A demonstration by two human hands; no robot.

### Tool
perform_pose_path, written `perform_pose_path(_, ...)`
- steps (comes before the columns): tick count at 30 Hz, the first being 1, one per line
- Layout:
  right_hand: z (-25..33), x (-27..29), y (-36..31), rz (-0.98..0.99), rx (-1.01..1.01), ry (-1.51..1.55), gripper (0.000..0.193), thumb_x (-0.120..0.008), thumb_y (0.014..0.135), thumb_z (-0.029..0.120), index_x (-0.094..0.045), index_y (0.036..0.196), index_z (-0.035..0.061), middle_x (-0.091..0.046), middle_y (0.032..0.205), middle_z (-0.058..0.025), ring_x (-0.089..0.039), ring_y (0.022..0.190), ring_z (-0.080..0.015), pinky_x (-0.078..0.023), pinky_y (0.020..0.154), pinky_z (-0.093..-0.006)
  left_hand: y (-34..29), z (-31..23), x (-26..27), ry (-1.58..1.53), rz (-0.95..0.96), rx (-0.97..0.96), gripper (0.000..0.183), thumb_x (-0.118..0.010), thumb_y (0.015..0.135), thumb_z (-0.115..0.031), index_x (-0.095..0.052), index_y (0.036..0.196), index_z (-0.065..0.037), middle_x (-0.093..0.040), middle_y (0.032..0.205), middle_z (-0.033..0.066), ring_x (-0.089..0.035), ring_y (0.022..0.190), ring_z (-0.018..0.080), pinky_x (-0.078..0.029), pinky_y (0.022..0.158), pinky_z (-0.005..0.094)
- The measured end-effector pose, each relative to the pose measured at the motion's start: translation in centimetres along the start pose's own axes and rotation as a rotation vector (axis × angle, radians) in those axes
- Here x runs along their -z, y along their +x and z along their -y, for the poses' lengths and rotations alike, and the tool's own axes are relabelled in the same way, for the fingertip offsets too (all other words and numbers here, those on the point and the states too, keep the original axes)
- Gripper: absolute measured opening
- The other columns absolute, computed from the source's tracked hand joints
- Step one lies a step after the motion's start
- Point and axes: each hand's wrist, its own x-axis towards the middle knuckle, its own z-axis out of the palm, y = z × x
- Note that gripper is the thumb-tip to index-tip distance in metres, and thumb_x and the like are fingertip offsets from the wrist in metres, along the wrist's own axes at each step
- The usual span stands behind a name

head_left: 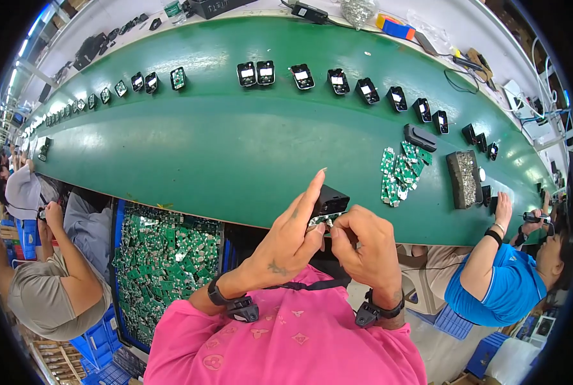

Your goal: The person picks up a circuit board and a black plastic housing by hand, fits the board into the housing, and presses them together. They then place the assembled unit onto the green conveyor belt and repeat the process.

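Observation:
My left hand (285, 236) grips a small black box-shaped housing (330, 199) just past the table's near edge, its index finger stretched up along the side. A green-and-white circuit board (318, 222) shows at the housing's lower open side, by my left thumb. Against that same side, my right hand (367, 239) is closed in a pinch. Whatever lies between its fingertips is hidden. To the right, loose green circuit boards (389, 183) lie heaped on the green table (235, 154), below a dark grey elongated case (420, 137).
Black housings (301, 76) form a curved row along the table's far side. A dark foam-like block (454, 181) holds small metal parts. Below the table, a blue-rimmed bin (116, 237) is full of circuit boards. Co-workers sit at left (55, 282) and right (501, 289).

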Motion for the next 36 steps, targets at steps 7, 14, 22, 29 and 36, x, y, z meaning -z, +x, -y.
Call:
perform_pose_path(7, -0.1, -0.3, -0.2, -0.013, -0.003, 0.022, 0.007, -0.065, 0.081, -0.002, -0.059, 0.082, -0.0009, -0.055, 0.069, -0.0077, -0.053, 0.052, -0.0183, -0.041, 0.049, -0.0307, -0.3, -0.3, -0.4, 0.213, -0.004, -0.046, 0.079, -0.051, 0.092, -0.002, -0.008, 0.159, -0.001, -0.045, 0.138, 0.0277, -0.060, 0.105, 0.0428, -0.050, 0.091, 0.0441)
perform_pose_path(14, -0.4, -1.2, -0.7, -0.022, -0.025, -0.006, 0.006, -0.064, 0.084, -0.002, -0.059, 0.083, -0.0009, -0.056, 0.071, -0.0097, -0.057, 0.056, -0.0228, -0.043, 0.051, -0.0338, -0.4, -0.3, -0.7, 0.172, 0.001, 0.041, 0.071, -0.047, 0.092, 0.002, -0.015, 0.155, 0.005, -0.046, 0.132, 0.0311, -0.052, 0.112, 0.0465, -0.042, 0.102, 0.0443)
perform_pose_path(22, -0.9, -2.4, -1.4, 0.005, -0.027, -0.107, 0.004, -0.061, 0.089, 0.000, -0.058, 0.087, -0.0006, -0.058, 0.079, -0.0163, -0.061, 0.073, -0.0369, -0.047, 0.062, -0.0447, -1.1, 1.3, -1.7, 0.309, -0.020, 0.052, 0.076, -0.054, 0.089, 0.002, -0.015, 0.154, 0.004, -0.045, 0.129, 0.0323, -0.059, 0.101, 0.0508, -0.055, 0.082, 0.0489)
perform_pose_path(29, -1.3, -3.0, -1.6, 0.069, -0.163, 0.005, 0.004, -0.063, 0.090, 0.001, -0.060, 0.090, -0.0025, -0.062, 0.081, -0.0168, -0.062, 0.067, -0.0336, -0.049, 0.060, -0.0399, -1.6, 2.3, -1.6, 0.366, -0.068, 0.040, 0.076, -0.054, 0.089, 0.000, -0.016, 0.154, 0.004, -0.046, 0.132, 0.0305, -0.059, 0.104, 0.0461, -0.054, 0.084, 0.0462)
perform_pose_path(36, -1.5, -5.2, -1.0, -0.131, -0.369, 0.160, 0.012, -0.064, 0.095, 0.007, -0.063, 0.092, -0.0048, -0.064, 0.076, -0.0067, -0.060, 0.058, -0.0094, -0.047, 0.051, -0.0272, -2.8, 4.2, 1.1, -0.212, -0.143, 0.117, 0.069, -0.050, 0.087, 0.000, -0.027, 0.152, -0.002, -0.046, 0.136, 0.0214, -0.055, 0.117, 0.0322, -0.047, 0.098, 0.0399)
